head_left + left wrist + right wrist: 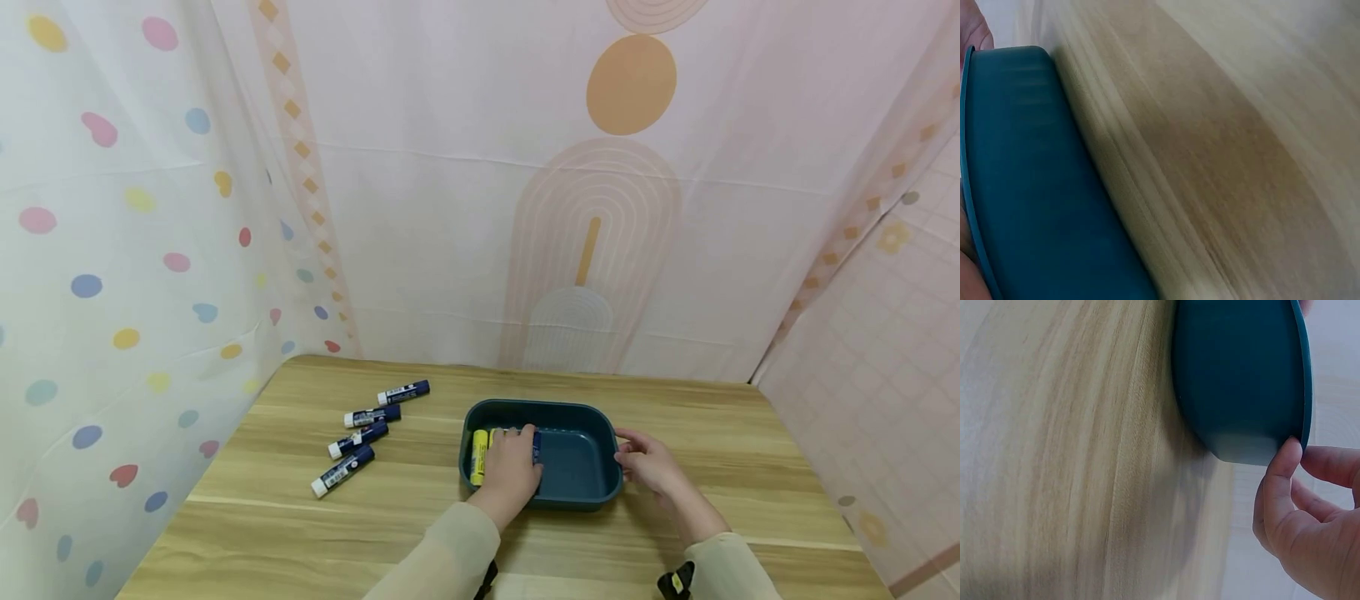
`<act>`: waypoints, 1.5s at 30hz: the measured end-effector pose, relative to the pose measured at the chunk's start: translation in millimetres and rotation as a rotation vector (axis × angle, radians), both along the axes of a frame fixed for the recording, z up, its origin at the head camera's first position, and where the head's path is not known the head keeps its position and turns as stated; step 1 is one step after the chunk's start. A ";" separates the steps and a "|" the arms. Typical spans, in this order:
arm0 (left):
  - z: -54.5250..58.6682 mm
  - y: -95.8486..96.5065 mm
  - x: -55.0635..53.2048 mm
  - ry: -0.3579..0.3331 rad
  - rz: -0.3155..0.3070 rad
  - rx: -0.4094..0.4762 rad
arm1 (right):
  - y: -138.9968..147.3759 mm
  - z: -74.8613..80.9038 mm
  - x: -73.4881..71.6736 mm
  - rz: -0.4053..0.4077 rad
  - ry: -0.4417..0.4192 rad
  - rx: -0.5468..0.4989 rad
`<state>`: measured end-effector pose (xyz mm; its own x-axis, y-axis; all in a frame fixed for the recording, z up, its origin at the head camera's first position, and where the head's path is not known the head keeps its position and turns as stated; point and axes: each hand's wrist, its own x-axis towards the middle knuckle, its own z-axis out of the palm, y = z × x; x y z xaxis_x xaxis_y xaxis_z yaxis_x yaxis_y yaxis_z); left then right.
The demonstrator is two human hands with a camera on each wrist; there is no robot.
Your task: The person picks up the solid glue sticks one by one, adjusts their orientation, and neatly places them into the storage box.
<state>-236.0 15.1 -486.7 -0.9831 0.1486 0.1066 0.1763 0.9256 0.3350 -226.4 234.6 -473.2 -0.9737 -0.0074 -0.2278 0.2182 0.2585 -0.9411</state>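
Note:
A dark teal rectangular tub (573, 500) stands on the table. My left hand (512, 462) reaches down inside its left half, fingers bent around a dark blue glue stick (537, 447) that shows between fingertips and thumb. Beside that hand, a yellow glue stick (479, 457) lies against the tub's left wall, with part of another yellow one next to it; the hand hides the rest. At the tub's right end my right hand (651, 462) pinches the rim. Thumb and index finger sit on either side of the rim (1305, 394) in the right wrist view.
Several dark blue glue sticks with white ends, one of them nearest the front (342, 472), lie in a slanted row left of the tub. The wooden table (360, 542) ends at a patterned curtain (420, 250) behind, with more curtain on both sides.

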 end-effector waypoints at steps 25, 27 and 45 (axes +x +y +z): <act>3.4 -22.5 11.8 0.251 -0.075 0.073 | -1.0 -0.5 -0.4 0.000 0.011 -0.013; 4.4 -29.9 13.5 0.299 -0.090 0.083 | -1.2 0.1 0.1 -0.003 0.006 -0.015; -18.4 -162.5 11.8 0.367 -0.006 0.161 | -3.1 -0.2 1.7 -0.013 0.003 -0.019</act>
<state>-224.2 -147.5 -505.0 -0.8745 0.1070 0.4732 0.3166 0.8649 0.3896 -224.8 231.5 -473.4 -0.9743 0.0011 -0.2253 0.2191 0.2373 -0.9464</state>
